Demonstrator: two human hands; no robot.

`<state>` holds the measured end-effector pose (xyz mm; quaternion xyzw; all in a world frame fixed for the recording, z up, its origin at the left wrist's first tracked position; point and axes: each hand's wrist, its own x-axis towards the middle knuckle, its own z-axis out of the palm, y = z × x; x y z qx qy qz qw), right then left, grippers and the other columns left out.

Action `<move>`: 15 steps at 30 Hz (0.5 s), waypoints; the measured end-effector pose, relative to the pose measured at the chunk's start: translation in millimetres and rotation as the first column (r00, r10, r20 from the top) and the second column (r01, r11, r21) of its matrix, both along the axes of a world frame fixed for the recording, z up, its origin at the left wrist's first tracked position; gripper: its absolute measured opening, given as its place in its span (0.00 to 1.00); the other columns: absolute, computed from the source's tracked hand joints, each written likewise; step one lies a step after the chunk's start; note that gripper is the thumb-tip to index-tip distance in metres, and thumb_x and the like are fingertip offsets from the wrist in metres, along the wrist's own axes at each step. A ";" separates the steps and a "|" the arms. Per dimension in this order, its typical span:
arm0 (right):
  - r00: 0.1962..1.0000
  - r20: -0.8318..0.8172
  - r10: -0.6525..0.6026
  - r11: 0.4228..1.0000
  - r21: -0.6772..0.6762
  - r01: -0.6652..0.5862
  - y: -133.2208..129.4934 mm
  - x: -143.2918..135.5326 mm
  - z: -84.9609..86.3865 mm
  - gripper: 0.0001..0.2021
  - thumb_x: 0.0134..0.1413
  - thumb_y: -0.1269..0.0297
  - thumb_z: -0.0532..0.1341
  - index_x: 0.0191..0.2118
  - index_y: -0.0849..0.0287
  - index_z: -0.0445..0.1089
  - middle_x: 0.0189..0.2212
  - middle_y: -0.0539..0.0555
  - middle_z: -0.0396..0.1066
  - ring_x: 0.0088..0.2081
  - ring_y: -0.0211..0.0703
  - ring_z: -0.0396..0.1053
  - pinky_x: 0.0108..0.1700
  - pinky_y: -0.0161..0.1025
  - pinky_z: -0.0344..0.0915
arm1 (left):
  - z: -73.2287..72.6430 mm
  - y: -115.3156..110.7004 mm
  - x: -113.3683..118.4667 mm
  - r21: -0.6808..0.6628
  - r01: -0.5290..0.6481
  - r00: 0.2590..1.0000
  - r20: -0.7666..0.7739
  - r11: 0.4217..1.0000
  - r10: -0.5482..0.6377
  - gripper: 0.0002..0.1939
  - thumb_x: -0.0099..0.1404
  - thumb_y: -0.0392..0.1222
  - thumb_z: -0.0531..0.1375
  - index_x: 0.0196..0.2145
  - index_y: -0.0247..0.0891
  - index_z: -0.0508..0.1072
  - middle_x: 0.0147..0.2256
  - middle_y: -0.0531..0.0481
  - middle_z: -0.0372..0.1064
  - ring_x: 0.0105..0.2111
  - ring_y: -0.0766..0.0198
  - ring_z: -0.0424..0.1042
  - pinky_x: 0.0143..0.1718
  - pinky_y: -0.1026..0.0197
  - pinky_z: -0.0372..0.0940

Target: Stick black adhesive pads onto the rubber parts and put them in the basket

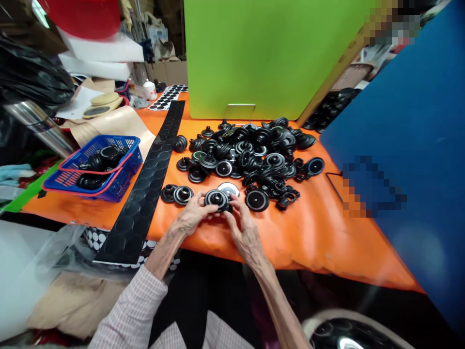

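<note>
- Step in hand, as judged: two-handed handling of one black disc part [217,198], near the front edge of the worktop [316,232].
- Grip: left hand [194,213] grasping the part, thumb across its face; right hand [244,225] fingers at its right side, firmness cannot be told.
- Next move, as judged, calls for steady fingertip support at the rim.
- Part: round, stepped, with central stub, apparently plastic.
- Strip [145,194]: black, circle-patterned, overhanging the front edge.
- Worktop cover: orange, smooth, glossy.
</note>
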<state>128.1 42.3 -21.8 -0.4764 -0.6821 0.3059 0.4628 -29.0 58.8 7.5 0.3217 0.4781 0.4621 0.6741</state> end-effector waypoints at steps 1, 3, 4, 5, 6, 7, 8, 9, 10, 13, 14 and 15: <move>1.000 -0.007 0.017 1.000 -0.021 -0.018 5.9 -2.0 1.2 0.12 0.61 0.60 0.53 0.48 0.58 0.63 0.58 0.64 0.63 0.59 0.49 0.62 0.57 0.51 0.63 | 0.3 -1.7 -3.7 -0.028 0.012 0.998 0.067 1.000 -0.010 0.23 0.47 0.34 0.69 0.40 0.36 0.65 0.33 0.51 0.71 0.26 0.69 0.72 0.28 0.67 0.64; 1.000 -0.006 0.028 0.998 -0.049 -0.028 15.4 -5.3 4.6 0.12 0.62 0.58 0.53 0.47 0.58 0.63 0.57 0.63 0.64 0.58 0.48 0.63 0.57 0.49 0.63 | 0.3 -5.1 -10.6 -0.079 0.046 0.984 0.177 0.996 -0.031 0.22 0.47 0.32 0.69 0.40 0.35 0.67 0.34 0.50 0.71 0.26 0.70 0.72 0.29 0.67 0.65; 1.000 -0.001 0.031 0.998 -0.053 -0.031 19.0 -6.5 6.3 0.12 0.62 0.58 0.52 0.47 0.57 0.63 0.56 0.62 0.65 0.57 0.47 0.64 0.57 0.48 0.62 | 0.0 -6.7 -13.7 -0.099 0.059 0.974 0.222 0.993 -0.036 0.21 0.48 0.32 0.69 0.40 0.35 0.68 0.34 0.50 0.72 0.26 0.70 0.72 0.29 0.67 0.65; 0.999 0.006 0.036 0.998 -0.053 -0.035 22.0 -7.2 7.7 0.12 0.62 0.58 0.52 0.46 0.57 0.64 0.55 0.61 0.67 0.57 0.47 0.65 0.57 0.48 0.62 | -0.2 -8.2 -16.6 -0.118 0.070 0.964 0.263 0.991 -0.037 0.20 0.49 0.32 0.68 0.39 0.35 0.69 0.34 0.50 0.72 0.26 0.70 0.72 0.29 0.68 0.65; 0.999 0.014 0.039 0.998 -0.053 -0.038 24.5 -7.4 8.5 0.12 0.62 0.58 0.52 0.46 0.57 0.64 0.54 0.60 0.68 0.56 0.47 0.65 0.57 0.48 0.62 | -0.3 -9.6 -19.1 -0.130 0.084 0.952 0.303 0.988 -0.040 0.19 0.49 0.32 0.68 0.39 0.35 0.69 0.34 0.49 0.72 0.27 0.70 0.71 0.30 0.68 0.65; 0.999 0.021 0.035 0.998 -0.054 -0.034 26.8 -6.9 8.4 0.12 0.62 0.58 0.51 0.45 0.57 0.65 0.52 0.60 0.69 0.54 0.47 0.66 0.56 0.48 0.62 | -0.2 -10.8 -21.4 -0.139 0.104 0.940 0.339 0.985 -0.051 0.18 0.50 0.32 0.68 0.40 0.35 0.70 0.34 0.49 0.72 0.27 0.70 0.71 0.30 0.68 0.66; 0.999 0.025 0.025 0.998 -0.056 -0.023 28.7 -5.8 7.6 0.12 0.62 0.58 0.51 0.45 0.57 0.65 0.49 0.59 0.70 0.52 0.46 0.68 0.55 0.48 0.63 | 0.4 -11.9 -23.3 -0.142 0.125 0.929 0.366 0.982 -0.065 0.17 0.51 0.33 0.68 0.40 0.35 0.71 0.34 0.48 0.73 0.28 0.69 0.72 0.31 0.67 0.66; 1.000 0.026 0.008 0.998 -0.059 -0.006 30.3 -4.1 6.2 0.12 0.62 0.57 0.51 0.45 0.57 0.65 0.46 0.58 0.71 0.49 0.46 0.69 0.54 0.48 0.64 | 1.3 -13.0 -24.8 -0.142 0.141 0.921 0.382 0.980 -0.077 0.17 0.51 0.34 0.67 0.39 0.35 0.71 0.34 0.48 0.73 0.28 0.68 0.72 0.32 0.65 0.67; 1.000 0.026 -0.012 0.998 -0.062 0.014 31.1 -2.1 4.6 0.12 0.61 0.57 0.51 0.44 0.57 0.65 0.44 0.57 0.72 0.47 0.46 0.69 0.52 0.47 0.65 | 2.6 -14.0 -25.9 -0.138 0.149 0.918 0.387 0.979 -0.085 0.16 0.52 0.34 0.67 0.39 0.36 0.72 0.34 0.47 0.73 0.29 0.66 0.72 0.34 0.63 0.68; 0.996 0.036 -0.079 0.997 -0.014 0.080 26.5 4.0 4.3 0.12 0.60 0.57 0.54 0.44 0.57 0.65 0.43 0.57 0.70 0.46 0.46 0.68 0.51 0.48 0.65 | 7.2 -18.0 -26.1 -0.102 0.090 0.934 0.353 0.991 -0.048 0.14 0.55 0.36 0.66 0.40 0.36 0.72 0.38 0.45 0.74 0.34 0.63 0.73 0.38 0.59 0.69; 0.993 0.046 -0.104 0.994 0.015 0.104 21.6 5.1 6.8 0.12 0.59 0.57 0.55 0.44 0.57 0.65 0.43 0.57 0.69 0.46 0.47 0.67 0.51 0.49 0.65 | 8.6 -19.9 -25.1 -0.088 0.055 0.944 0.330 0.995 -0.023 0.14 0.55 0.36 0.65 0.40 0.36 0.72 0.39 0.45 0.73 0.35 0.63 0.74 0.38 0.59 0.69; 0.990 0.053 -0.132 0.991 0.043 0.130 15.2 5.4 10.8 0.12 0.60 0.57 0.55 0.45 0.56 0.66 0.43 0.57 0.69 0.46 0.47 0.67 0.51 0.50 0.65 | 9.6 -22.1 -23.6 -0.073 0.023 0.953 0.304 0.997 0.001 0.14 0.55 0.37 0.66 0.40 0.36 0.71 0.39 0.46 0.73 0.35 0.63 0.74 0.38 0.59 0.70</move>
